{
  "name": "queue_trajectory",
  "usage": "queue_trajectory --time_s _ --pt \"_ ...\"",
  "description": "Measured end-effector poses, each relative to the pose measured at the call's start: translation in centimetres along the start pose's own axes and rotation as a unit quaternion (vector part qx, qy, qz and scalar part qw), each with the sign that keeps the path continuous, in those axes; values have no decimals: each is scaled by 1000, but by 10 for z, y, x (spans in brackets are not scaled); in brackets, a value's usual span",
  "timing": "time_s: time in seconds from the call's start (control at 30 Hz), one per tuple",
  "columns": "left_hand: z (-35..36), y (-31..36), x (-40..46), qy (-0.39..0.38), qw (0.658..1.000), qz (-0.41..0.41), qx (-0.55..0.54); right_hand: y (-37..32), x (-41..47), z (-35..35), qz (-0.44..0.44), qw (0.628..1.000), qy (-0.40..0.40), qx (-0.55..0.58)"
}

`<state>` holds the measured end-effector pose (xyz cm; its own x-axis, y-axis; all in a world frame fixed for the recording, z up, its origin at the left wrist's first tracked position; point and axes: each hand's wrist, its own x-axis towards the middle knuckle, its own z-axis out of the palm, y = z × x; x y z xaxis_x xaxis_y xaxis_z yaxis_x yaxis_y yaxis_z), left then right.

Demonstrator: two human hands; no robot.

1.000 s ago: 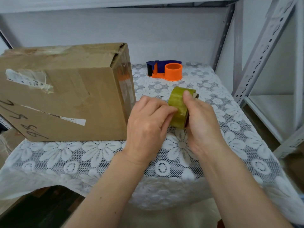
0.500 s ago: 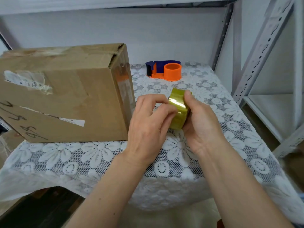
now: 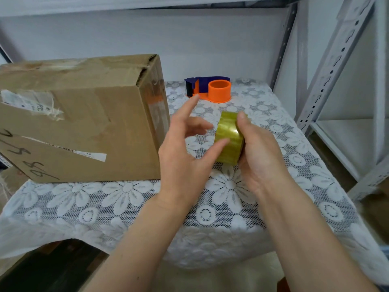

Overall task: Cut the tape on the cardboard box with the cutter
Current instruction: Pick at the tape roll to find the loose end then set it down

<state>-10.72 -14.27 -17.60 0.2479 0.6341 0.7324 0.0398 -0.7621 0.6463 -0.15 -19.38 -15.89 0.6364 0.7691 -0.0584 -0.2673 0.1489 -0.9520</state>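
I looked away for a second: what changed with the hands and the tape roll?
The left hand opened: its fingers lifted off the tape roll and spread, only the thumb still touching. The right hand keeps holding the roll. The cardboard box and orange dispenser stayed put.

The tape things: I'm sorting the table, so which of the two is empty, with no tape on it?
The orange and blue tape dispenser at the back: its orange core is bare. The yellow-green tape roll is in the right hand.
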Motion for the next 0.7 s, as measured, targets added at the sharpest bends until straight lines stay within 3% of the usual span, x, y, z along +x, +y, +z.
queue_trajectory --time_s 0.1,0.17,0.23,0.3,0.47,0.57,0.7 --pt "-3 5 8 12 972 -209 -108 -3 -2 0 -48 995 -17 -86" --pt "-7 -1 13 -75 911 -355 -196 -4 -3 -1 -80 988 -14 -133" --pt "-11 -3 16 -150 837 -435 -296 -3 -3 -1 -111 979 -8 -170" --pt "-12 -3 16 -158 807 -450 -348 -2 -1 -2 -139 971 -9 -196" --pt "-8 -1 15 -133 782 -448 -411 0 3 -4 -174 960 -15 -217" --pt "-1 -4 13 -65 742 -484 -459 5 2 -1 -199 959 49 -197" --pt "8 -8 11 27 687 -505 -522 16 -4 5 -282 916 94 -269"
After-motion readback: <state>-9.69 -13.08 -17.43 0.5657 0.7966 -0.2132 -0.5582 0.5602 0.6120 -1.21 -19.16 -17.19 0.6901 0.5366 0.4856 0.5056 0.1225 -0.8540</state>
